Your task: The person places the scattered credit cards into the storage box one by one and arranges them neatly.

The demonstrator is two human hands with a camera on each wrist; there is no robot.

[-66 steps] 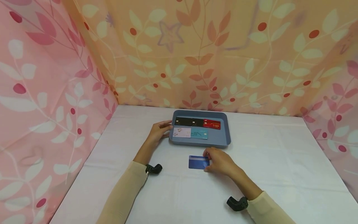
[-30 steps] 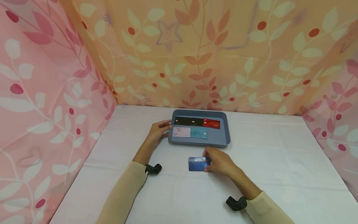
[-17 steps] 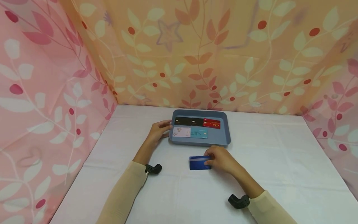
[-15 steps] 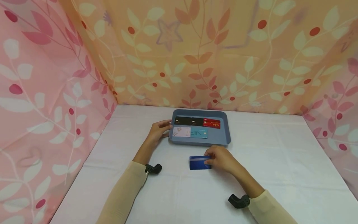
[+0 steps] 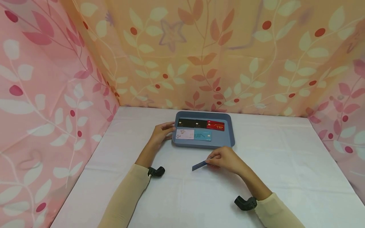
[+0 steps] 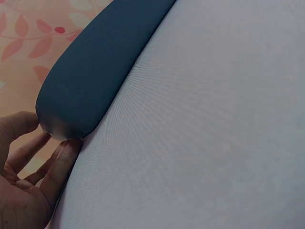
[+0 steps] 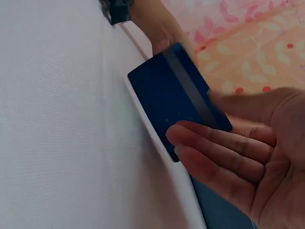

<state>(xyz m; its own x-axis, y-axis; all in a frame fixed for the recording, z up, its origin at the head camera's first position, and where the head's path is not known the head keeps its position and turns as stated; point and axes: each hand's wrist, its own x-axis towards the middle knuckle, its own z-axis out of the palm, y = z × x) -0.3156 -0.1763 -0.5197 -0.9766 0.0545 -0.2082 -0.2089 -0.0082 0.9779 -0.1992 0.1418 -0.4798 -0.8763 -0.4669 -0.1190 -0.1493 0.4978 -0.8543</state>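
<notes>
My right hand [image 5: 226, 159] pinches a blue card [image 5: 199, 165] between thumb and fingers, just in front of the tray. In the head view the card is tilted, seen almost edge-on. The right wrist view shows its broad face with a grey stripe [image 7: 183, 78]. My left hand [image 5: 161, 133] touches the left end of a blue-grey tray [image 5: 223, 139] with extended fingers. In the tray lie two black cards [image 5: 188, 123], a red VIP card [image 5: 215, 125], a pale pink card [image 5: 184, 134] and a teal card [image 5: 202, 136].
A white cloth [image 5: 176, 196] covers the table. Patterned fabric walls [image 5: 242, 79] stand behind it and at both sides. Each wrist carries a black camera mount [image 5: 246, 203].
The blue card, which showed its broad face towards the head camera, has been tipped up to a nearly edge-on angle by my right hand. My left hand and the tray stay put.
</notes>
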